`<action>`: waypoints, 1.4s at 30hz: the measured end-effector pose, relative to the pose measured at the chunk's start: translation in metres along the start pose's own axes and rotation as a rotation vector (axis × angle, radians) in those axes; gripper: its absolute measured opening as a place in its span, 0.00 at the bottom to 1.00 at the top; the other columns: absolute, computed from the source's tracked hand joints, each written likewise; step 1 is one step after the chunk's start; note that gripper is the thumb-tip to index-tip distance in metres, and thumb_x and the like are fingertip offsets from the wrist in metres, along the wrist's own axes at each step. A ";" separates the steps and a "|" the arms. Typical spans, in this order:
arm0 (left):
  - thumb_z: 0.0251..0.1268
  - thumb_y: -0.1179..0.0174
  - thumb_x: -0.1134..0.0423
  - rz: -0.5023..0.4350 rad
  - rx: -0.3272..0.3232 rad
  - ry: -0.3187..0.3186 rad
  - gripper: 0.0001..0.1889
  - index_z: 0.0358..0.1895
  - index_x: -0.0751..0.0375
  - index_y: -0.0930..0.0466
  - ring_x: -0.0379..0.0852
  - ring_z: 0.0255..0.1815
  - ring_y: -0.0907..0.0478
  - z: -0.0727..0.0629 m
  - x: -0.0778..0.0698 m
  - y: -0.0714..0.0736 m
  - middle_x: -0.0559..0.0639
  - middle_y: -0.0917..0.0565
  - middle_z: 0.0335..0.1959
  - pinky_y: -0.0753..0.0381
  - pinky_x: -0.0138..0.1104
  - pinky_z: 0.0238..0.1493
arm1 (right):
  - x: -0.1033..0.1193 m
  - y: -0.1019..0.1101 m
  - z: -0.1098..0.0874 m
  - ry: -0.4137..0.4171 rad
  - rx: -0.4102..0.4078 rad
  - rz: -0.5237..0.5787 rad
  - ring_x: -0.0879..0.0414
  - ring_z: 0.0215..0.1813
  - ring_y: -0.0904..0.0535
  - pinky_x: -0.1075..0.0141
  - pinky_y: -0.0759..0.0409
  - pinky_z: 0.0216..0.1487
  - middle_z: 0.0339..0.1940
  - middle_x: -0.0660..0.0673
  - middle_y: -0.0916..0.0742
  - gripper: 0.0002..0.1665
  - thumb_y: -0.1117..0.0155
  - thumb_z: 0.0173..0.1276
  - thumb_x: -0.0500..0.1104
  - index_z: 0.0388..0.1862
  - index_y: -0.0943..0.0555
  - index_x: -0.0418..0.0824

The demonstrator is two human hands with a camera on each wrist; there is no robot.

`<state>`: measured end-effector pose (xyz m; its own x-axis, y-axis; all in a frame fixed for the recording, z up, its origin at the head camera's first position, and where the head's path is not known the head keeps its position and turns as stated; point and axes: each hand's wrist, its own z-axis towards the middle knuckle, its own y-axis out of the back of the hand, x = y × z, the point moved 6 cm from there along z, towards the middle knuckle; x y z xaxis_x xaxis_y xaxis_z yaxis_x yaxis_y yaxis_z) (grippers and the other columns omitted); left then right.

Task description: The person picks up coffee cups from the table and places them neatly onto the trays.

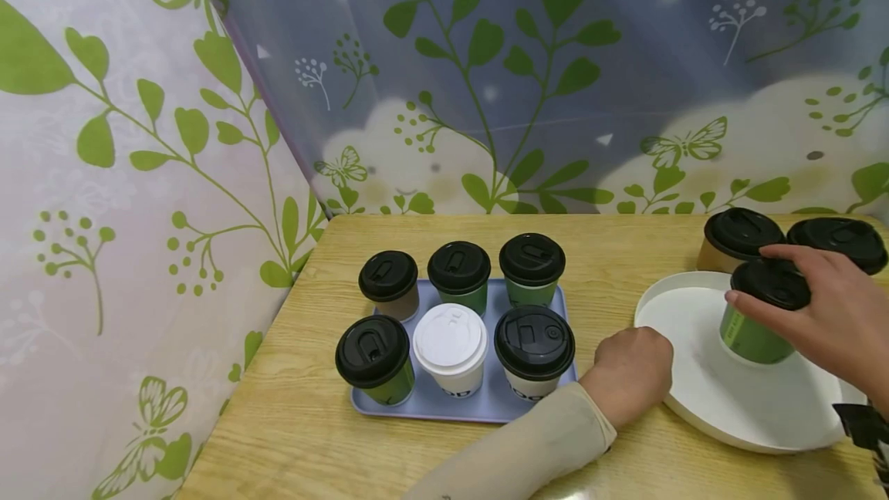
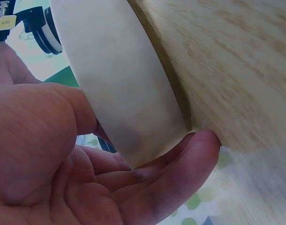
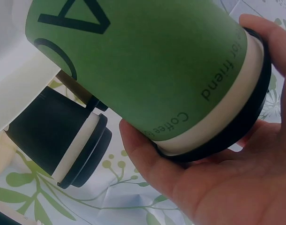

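My left hand (image 1: pixel 633 373) grips the near-left rim of a round white tray (image 1: pixel 677 322). In the left wrist view, its fingers curl under the tray's pale side wall (image 2: pixel 119 84), close over the wooden table. My right hand (image 1: pixel 836 311) holds a green paper coffee cup (image 1: pixel 753 336) by its black lid, thumb on one side and fingers on the other. The cup is upright over the right half of the tray. Printed lettering shows on this green cup (image 3: pixel 147 65) in the right wrist view.
On the wooden table (image 1: pixel 292 407), a lilac rectangular tray (image 1: pixel 444 409) carries several lidded cups in two rows, one with a white lid (image 1: pixel 451 336). Behind the round tray stand a brown cup with a black lid (image 1: pixel 743 231) and another black-lidded cup (image 1: pixel 836 241). A patterned curtain backs the table.
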<state>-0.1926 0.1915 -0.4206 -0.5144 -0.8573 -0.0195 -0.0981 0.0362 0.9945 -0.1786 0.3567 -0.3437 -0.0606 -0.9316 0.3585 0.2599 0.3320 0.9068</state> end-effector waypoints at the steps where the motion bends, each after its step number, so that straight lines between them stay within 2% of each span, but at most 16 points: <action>1: 0.75 0.39 0.55 0.001 0.001 0.001 0.13 0.28 0.43 0.15 0.36 0.21 0.25 0.000 0.000 0.000 0.37 0.19 0.28 0.26 0.35 0.15 | 0.000 0.000 0.001 0.002 0.000 -0.001 0.18 0.69 0.43 0.24 0.43 0.62 0.71 0.16 0.36 0.52 0.36 0.72 0.65 0.72 0.37 0.24; 15: 0.74 0.39 0.55 -0.004 0.002 -0.003 0.12 0.27 0.43 0.15 0.36 0.23 0.24 0.000 0.000 -0.001 0.36 0.18 0.29 0.26 0.35 0.16 | -0.008 -0.008 0.015 0.032 -0.019 0.017 0.18 0.65 0.41 0.26 0.42 0.60 0.64 0.14 0.31 0.49 0.36 0.73 0.64 0.69 0.34 0.23; 26: 0.73 0.38 0.55 0.001 -0.023 -0.002 0.12 0.28 0.42 0.14 0.35 0.24 0.24 0.001 0.000 -0.001 0.36 0.18 0.29 0.26 0.36 0.16 | -0.017 -0.012 0.021 0.013 -0.031 0.027 0.17 0.68 0.44 0.25 0.45 0.64 0.68 0.15 0.34 0.51 0.39 0.74 0.65 0.72 0.37 0.22; 42: 0.74 0.39 0.54 0.004 -0.015 0.008 0.11 0.29 0.42 0.14 0.36 0.23 0.24 0.000 -0.001 0.000 0.36 0.18 0.29 0.26 0.36 0.15 | -0.023 -0.011 0.024 -0.015 -0.054 0.020 0.17 0.70 0.46 0.25 0.47 0.66 0.69 0.14 0.37 0.56 0.40 0.73 0.68 0.73 0.39 0.21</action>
<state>-0.1928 0.1922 -0.4205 -0.5079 -0.8613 -0.0151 -0.0832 0.0316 0.9960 -0.2032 0.3782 -0.3567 -0.0690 -0.9223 0.3802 0.3133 0.3418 0.8860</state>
